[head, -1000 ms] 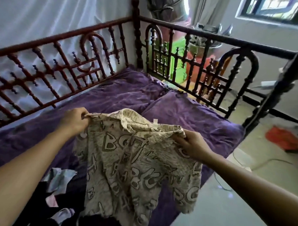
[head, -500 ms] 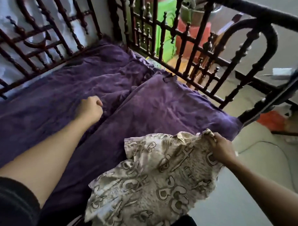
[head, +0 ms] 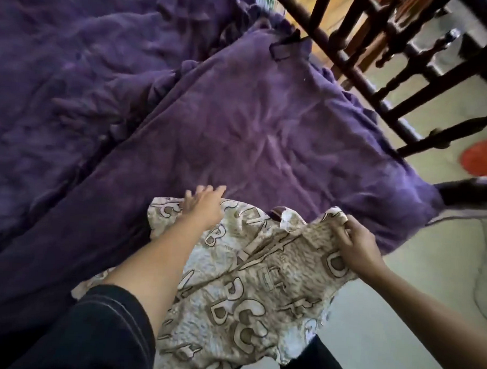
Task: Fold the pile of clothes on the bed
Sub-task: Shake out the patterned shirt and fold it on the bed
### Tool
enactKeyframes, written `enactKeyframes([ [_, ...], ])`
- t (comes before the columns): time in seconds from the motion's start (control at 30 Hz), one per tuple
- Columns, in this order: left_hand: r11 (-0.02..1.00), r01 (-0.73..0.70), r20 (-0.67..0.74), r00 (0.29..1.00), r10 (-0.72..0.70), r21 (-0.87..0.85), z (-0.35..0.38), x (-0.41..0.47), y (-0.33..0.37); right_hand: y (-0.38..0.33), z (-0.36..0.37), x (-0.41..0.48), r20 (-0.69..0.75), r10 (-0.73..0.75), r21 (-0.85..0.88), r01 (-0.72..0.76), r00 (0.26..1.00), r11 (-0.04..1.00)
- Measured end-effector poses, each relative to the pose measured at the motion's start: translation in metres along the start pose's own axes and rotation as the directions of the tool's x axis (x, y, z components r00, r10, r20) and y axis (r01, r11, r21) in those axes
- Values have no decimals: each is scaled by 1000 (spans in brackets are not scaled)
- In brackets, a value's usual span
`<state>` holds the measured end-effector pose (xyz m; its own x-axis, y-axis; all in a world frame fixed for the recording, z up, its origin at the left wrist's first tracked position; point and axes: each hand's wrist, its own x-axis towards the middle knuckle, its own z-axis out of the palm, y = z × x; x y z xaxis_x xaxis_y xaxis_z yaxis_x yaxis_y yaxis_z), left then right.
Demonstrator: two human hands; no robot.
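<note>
A letter-printed beige garment (head: 240, 290) lies at the near edge of the purple bedding (head: 239, 122). The right hand (head: 355, 242) pinches its far corner taut; the left hand (head: 205, 203), fingers straight, presses it flat, likely for folding. Beyond, a dark wooden rail (head: 381, 78).

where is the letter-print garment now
Head view, lower centre: the garment lies on the purple bedcover, left hand flat on its left corner, right hand gripping its right.
</note>
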<state>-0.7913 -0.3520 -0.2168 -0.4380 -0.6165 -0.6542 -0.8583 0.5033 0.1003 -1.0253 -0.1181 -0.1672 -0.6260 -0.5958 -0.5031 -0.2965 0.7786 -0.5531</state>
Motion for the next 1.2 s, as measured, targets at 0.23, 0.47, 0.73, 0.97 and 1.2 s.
enactKeyframes([
  [0.23, 841, 247, -416, 780, -468, -482, -55, 14, -34, -8, -6, 26, 108, -39, -26, 42, 993, 999],
  [0.47, 847, 229, -527, 697, -487, -480, -156, 72, -43, -37, 17, 84, 8, -17, -55, 17, 1000, 998],
  [0.73, 921, 115, -548, 774, -317, -371, -94, 42, -48, -32, 24, 109, 14, 164, -435, -141, 986, 889],
  [0.97, 682, 511, -185, 714, -676, -523, 5, -85, -145, -156, 78, 65, 228, -427, -441, 484, 875, 755],
  [1.2, 229, 667, 160, 468, -869, -709, 91, -151, -226, -248, 216, 38, 487, -599, -365, 771, 636, 522],
])
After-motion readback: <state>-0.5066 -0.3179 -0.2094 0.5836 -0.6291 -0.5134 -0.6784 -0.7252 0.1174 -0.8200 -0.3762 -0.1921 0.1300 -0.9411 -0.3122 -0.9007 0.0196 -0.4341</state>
